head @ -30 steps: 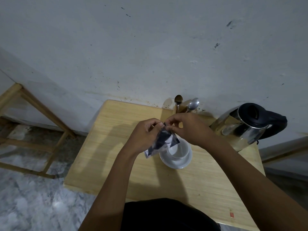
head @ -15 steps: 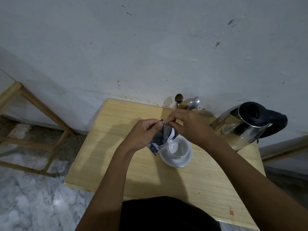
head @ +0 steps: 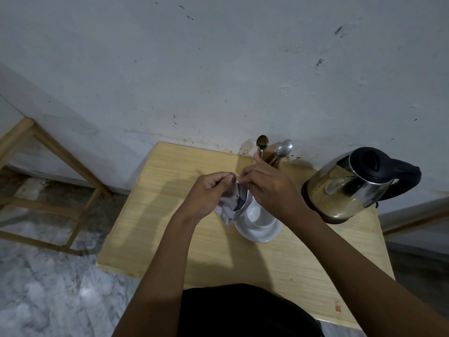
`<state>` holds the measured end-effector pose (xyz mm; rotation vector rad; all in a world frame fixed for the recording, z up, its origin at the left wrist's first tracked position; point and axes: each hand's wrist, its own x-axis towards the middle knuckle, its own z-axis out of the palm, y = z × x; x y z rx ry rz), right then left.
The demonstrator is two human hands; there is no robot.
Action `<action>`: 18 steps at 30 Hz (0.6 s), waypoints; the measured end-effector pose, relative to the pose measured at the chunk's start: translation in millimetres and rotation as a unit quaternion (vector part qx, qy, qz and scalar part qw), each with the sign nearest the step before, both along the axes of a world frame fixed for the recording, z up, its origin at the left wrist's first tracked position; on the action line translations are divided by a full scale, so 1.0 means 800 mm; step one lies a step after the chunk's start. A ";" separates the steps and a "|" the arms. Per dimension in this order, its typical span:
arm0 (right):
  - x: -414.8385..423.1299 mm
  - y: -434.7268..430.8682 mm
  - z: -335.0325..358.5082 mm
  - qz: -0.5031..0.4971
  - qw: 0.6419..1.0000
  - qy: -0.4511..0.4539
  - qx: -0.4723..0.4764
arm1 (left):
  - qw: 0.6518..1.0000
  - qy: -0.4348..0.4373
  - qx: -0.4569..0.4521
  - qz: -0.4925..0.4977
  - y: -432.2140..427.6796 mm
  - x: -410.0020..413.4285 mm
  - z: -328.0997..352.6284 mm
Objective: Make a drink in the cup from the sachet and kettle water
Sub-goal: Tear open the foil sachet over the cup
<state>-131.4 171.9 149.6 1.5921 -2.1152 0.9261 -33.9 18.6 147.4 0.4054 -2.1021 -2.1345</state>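
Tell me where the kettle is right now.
In the head view the kettle stands on the table's far right corner by the wall, right of the cup and the right hand.

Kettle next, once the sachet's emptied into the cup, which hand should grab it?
Right, probably. The kettle stands on the table's right side, handle turned outward, beside the right hand. The left hand would have to cross over the cup.

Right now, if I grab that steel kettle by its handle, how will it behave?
The kettle looks rigid and polished, so its body is probably slippery; the black handle seems the safer grip. Its weight depends on the water inside, which is hidden. Its wide base suggests it won't tip easily.
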 end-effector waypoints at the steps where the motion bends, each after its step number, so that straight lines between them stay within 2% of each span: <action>1: 0.001 0.002 -0.002 -0.001 1.000 0.008 -0.003 | 1.000 -0.002 0.005 0.002 0.001 0.000 -0.002; 10: 0.018 0.011 -0.010 -0.010 0.998 -0.032 -0.051 | 0.998 -0.010 0.041 0.048 -0.009 -0.001 -0.013; 14: 0.023 0.013 -0.012 -0.052 0.990 -0.109 -0.079 | 0.997 -0.025 0.030 0.059 -0.009 -0.003 -0.020; 18: 0.036 0.020 -0.011 -0.135 0.960 -0.219 -0.115 | 0.991 -0.044 0.025 0.121 -0.018 -0.004 -0.028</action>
